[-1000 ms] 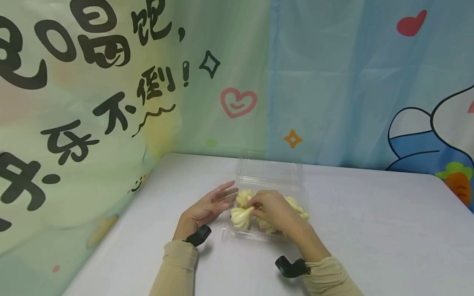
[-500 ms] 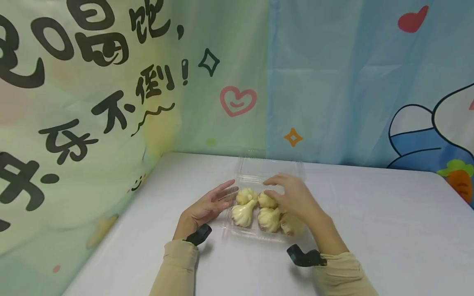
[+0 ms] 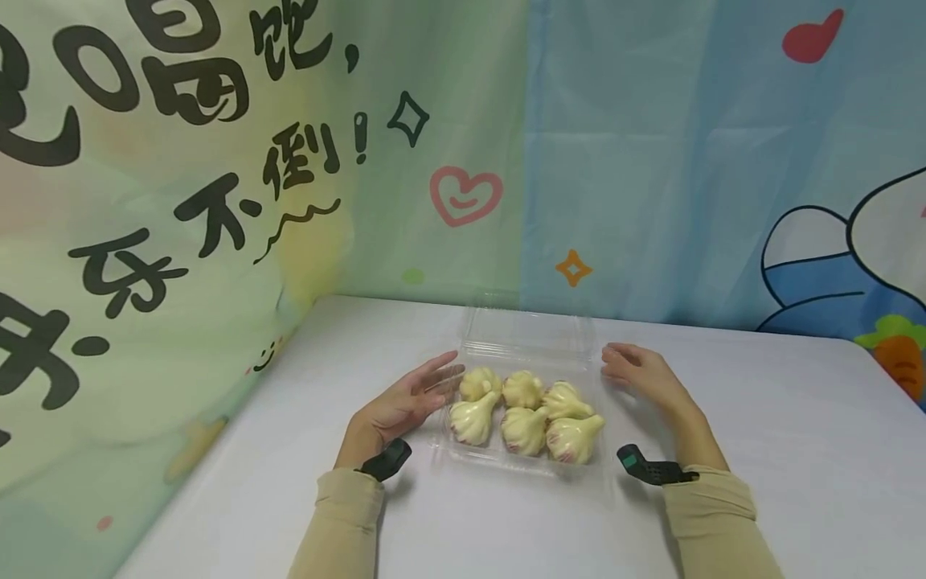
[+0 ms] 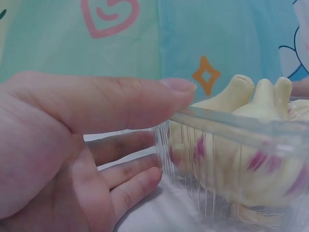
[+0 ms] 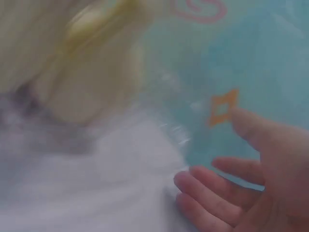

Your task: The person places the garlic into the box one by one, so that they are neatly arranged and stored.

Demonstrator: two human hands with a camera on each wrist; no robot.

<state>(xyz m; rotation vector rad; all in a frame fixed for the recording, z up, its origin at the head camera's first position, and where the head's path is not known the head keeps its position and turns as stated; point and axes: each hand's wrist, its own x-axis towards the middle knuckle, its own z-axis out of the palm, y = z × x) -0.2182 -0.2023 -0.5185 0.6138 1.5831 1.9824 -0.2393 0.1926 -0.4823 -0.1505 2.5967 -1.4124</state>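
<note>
Six garlic bulbs (image 3: 524,416) crowd the clear clamshell tray (image 3: 506,465) (left hand (image 3: 405,402) steadying, right hand (image 3: 640,371) loose-fingered, empty), so a nudge could tip bulbs onto the desk (image 3: 760,482).

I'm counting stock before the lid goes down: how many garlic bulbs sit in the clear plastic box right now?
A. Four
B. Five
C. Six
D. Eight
C. In the head view the clear plastic box holds six garlic bulbs, in two rows of three, with the left hand at its left side and the right hand apart on the right.
</note>
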